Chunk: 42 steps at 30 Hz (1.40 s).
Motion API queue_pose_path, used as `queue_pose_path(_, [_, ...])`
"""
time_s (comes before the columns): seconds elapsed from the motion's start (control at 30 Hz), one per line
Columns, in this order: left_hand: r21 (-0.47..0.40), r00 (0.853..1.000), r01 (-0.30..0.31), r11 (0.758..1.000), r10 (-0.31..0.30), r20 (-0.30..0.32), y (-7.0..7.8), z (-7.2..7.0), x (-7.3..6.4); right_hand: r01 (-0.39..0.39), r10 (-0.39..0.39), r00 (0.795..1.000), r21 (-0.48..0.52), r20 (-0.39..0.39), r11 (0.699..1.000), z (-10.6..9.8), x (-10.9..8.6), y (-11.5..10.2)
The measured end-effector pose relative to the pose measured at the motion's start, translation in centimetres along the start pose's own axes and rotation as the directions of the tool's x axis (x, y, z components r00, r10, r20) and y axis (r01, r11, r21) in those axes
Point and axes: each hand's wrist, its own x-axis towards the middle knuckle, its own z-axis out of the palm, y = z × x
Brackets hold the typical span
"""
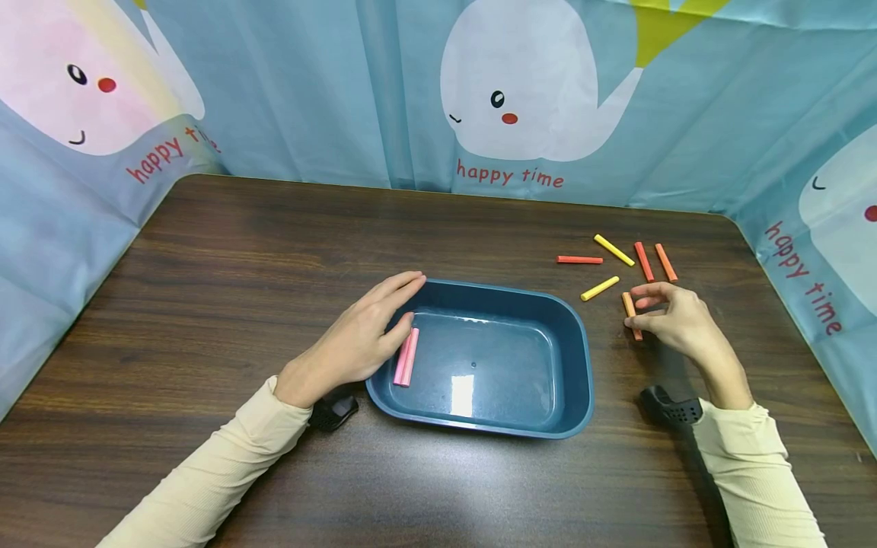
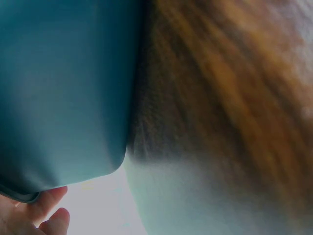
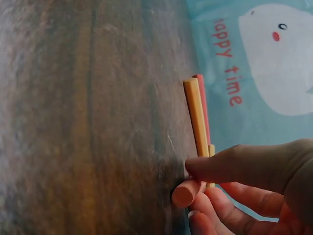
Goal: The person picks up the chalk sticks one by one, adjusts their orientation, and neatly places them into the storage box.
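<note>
My left hand (image 1: 366,331) grips the left rim of a dark blue plastic bin (image 1: 582,365), thumb over the inner side and fingers along the outside. The left wrist view shows fingertips just under the rim of the bin (image 2: 73,122). Two pink chalk sticks (image 1: 406,358) lie side by side at the bin's left end. To the right of the bin, my right hand (image 1: 674,320) pinches an orange chalk stick (image 1: 636,333) between thumb and fingers, close over the table. Its round end (image 3: 184,194) faces the right wrist camera.
Beyond the right hand lie two yellow sticks (image 1: 613,250), two red sticks (image 1: 579,259) and another orange stick (image 1: 666,262) on the brown wooden table (image 1: 288,236). A blue curtain (image 1: 308,99) with printed whales hangs along the back and sides.
</note>
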Motion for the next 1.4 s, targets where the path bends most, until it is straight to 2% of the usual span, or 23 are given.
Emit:
queue_pose_path(0.2, [0.002,1.0,0.001,1.0,-0.001,0.002,0.0,0.0,0.0,-0.007,0.008,1.0,-0.035,0.003,0.999,-0.1,0.0,0.1])
queue_pose_path(0.7, [0.003,1.0,0.01,1.0,-0.01,0.01,0.0,0.0,0.0,0.033,-0.033,0.999,-0.03,0.027,0.999,-0.6,-0.5,-0.5])
queue_pose_path(1.03, [0.003,1.0,0.011,1.0,-0.011,0.015,0.0,-0.1,0.0,0.041,-0.045,0.997,0.06,0.067,0.997,-1.0,-0.9,-1.5])
queue_pose_path(1.4, [0.004,1.0,0.011,1.0,-0.011,0.013,0.0,-0.1,0.0,0.093,-0.102,0.993,0.137,0.059,0.986,-1.2,-1.8,-2.5])
